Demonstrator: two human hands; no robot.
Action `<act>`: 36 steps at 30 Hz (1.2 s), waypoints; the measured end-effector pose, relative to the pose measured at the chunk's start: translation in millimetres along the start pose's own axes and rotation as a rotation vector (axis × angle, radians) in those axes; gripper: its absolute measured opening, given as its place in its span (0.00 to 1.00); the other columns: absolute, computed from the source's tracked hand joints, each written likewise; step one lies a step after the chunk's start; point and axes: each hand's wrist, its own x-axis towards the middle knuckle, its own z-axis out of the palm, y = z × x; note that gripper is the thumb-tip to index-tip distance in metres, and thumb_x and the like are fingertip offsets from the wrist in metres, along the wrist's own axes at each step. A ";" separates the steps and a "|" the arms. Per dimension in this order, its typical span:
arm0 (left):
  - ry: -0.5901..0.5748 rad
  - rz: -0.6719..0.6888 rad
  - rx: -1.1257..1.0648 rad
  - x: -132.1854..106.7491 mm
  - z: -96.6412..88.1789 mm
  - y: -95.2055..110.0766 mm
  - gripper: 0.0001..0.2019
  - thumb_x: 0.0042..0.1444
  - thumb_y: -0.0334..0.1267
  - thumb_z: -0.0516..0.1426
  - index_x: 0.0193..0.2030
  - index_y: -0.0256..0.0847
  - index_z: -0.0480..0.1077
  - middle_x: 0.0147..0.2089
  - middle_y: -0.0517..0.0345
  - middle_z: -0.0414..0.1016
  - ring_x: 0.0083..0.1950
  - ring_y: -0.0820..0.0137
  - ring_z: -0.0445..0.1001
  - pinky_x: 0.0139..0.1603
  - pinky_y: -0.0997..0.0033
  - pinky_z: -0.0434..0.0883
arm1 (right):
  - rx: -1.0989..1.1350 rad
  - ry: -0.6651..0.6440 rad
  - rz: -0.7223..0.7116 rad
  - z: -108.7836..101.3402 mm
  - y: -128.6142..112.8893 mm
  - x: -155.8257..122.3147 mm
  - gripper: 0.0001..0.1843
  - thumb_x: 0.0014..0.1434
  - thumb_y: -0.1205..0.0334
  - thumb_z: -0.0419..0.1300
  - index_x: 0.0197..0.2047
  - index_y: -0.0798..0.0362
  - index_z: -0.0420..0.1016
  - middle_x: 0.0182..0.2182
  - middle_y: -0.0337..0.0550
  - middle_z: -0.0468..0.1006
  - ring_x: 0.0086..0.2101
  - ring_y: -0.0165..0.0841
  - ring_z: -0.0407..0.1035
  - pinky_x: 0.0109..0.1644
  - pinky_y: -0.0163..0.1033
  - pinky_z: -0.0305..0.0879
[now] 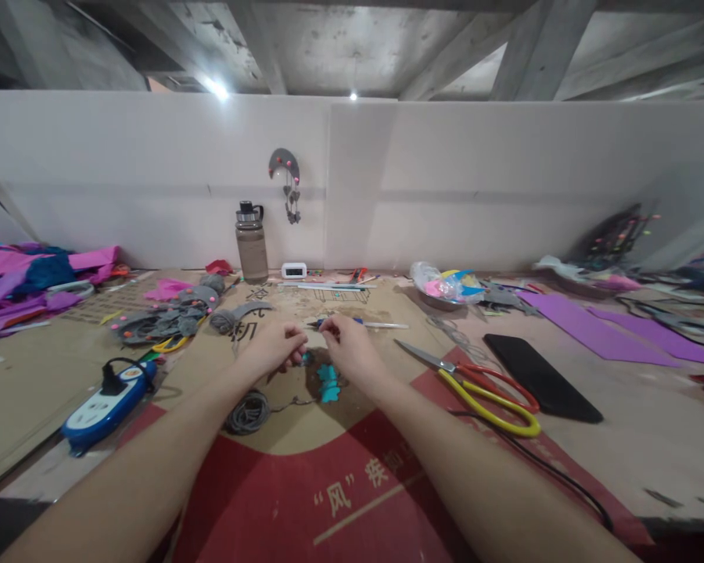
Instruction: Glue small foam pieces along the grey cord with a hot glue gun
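Observation:
My left hand [277, 346] is closed in a pinch over the middle of the cardboard. Close beside it, my right hand [352, 349] is also pinched, fingertips a short gap from the left ones. Whatever either hand holds is too small to make out. Just below the right hand lie teal felt cutouts [329, 383], with a further bit of teal partly hidden by the left fingers. A coil of grey cord [248, 412] rests by my left forearm, and a twisted strand runs from it toward the teal pieces.
Scissors with red and yellow handles [486, 395] and a black phone [540, 377] lie to the right. At left sits a blue-white power strip [109, 403]. A bottle [251, 246] stands by the partition, beneath a grey moon hanging [285, 168]. Purple felt [592, 328] spreads at right.

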 end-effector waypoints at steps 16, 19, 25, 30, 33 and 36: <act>-0.214 0.108 -0.455 -10.8 -2.4 13.9 0.16 0.41 0.47 0.64 0.27 0.35 0.68 0.22 0.63 0.64 0.21 0.80 0.58 0.21 0.78 0.53 | 0.592 -0.099 0.085 -13.5 -24.5 -3.0 0.08 0.53 0.59 0.56 0.33 0.54 0.73 0.22 0.35 0.70 0.23 0.25 0.62 0.27 0.30 0.60; -0.196 0.132 -0.507 -12.5 0.6 16.5 0.16 0.42 0.47 0.64 0.26 0.36 0.68 0.24 0.61 0.68 0.22 0.80 0.59 0.22 0.78 0.55 | 0.657 -0.062 0.087 -14.6 -27.3 -3.4 0.08 0.53 0.60 0.56 0.32 0.55 0.72 0.21 0.36 0.70 0.23 0.25 0.63 0.27 0.31 0.62; -0.168 0.173 -0.557 -14.5 5.3 16.8 0.13 0.46 0.45 0.62 0.27 0.36 0.69 0.25 0.60 0.69 0.22 0.80 0.61 0.22 0.79 0.56 | 0.614 0.017 0.054 -13.3 -28.7 -6.1 0.09 0.55 0.60 0.54 0.33 0.54 0.72 0.23 0.38 0.72 0.24 0.27 0.65 0.29 0.33 0.63; -0.184 0.127 -0.545 -16.4 4.9 18.0 0.14 0.46 0.46 0.62 0.28 0.36 0.68 0.24 0.62 0.68 0.21 0.82 0.61 0.21 0.81 0.55 | 0.398 0.043 -0.028 -15.4 -28.4 -8.3 0.08 0.57 0.61 0.52 0.32 0.53 0.70 0.28 0.40 0.74 0.29 0.28 0.66 0.33 0.33 0.61; -0.204 0.098 -0.564 -17.9 4.4 19.7 0.15 0.44 0.46 0.63 0.28 0.36 0.68 0.25 0.62 0.69 0.21 0.82 0.62 0.21 0.81 0.56 | 0.359 0.036 -0.043 -17.6 -29.7 -9.1 0.08 0.58 0.61 0.51 0.31 0.53 0.69 0.28 0.40 0.73 0.30 0.29 0.66 0.34 0.33 0.60; -0.232 0.097 -0.586 -18.9 4.7 19.9 0.14 0.45 0.45 0.63 0.28 0.36 0.68 0.26 0.61 0.70 0.22 0.82 0.63 0.21 0.81 0.56 | 0.342 0.042 -0.051 -19.0 -32.7 -9.7 0.08 0.58 0.63 0.50 0.30 0.52 0.68 0.26 0.39 0.72 0.29 0.29 0.64 0.34 0.33 0.59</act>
